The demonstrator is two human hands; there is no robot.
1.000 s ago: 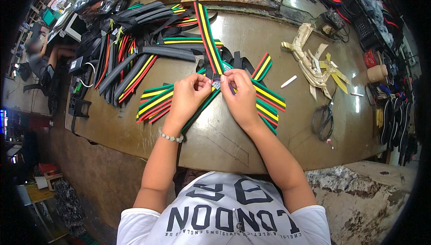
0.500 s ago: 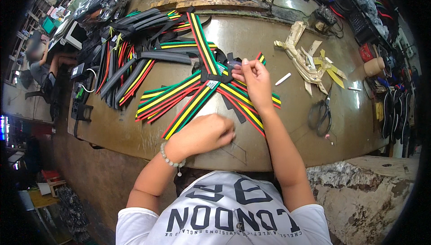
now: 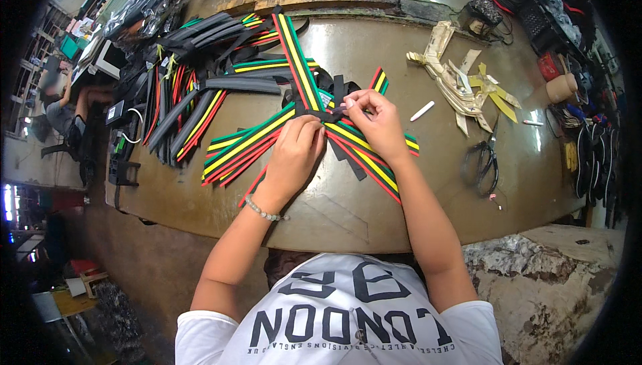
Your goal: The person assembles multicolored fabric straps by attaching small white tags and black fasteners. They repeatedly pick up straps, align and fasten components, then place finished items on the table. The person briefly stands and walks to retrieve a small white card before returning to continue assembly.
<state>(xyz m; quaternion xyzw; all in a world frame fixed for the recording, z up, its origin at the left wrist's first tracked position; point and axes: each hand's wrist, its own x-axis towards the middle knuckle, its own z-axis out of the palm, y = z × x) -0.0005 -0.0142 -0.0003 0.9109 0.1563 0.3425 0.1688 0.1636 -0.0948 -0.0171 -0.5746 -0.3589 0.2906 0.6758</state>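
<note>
A bundle of striped webbing straps (image 3: 257, 139) in green, yellow, black and red fans out on the table. A black band (image 3: 326, 116) crosses its middle, and one striped strap (image 3: 295, 57) points away from me. Bent over the near side of the band, the fingers of my left hand (image 3: 293, 154) are closed on it. My right hand (image 3: 378, 124) pinches a piece of the black band beside the crossing, thumb against forefinger. The fingertips partly hide what they grip.
Grey padded straps (image 3: 234, 85) are piled at left. To the right lie a white marker (image 3: 422, 111), black-handled scissors (image 3: 480, 167) and cream strap-shaped pieces (image 3: 445, 84). A cone of tan thread (image 3: 560, 88) stands at the table's right edge. Another person (image 3: 63, 101) sits far left.
My left hand has moved up from the table's near side onto the middle of the bundle. My right hand has shifted slightly, with its fingers now pinched at the black band.
</note>
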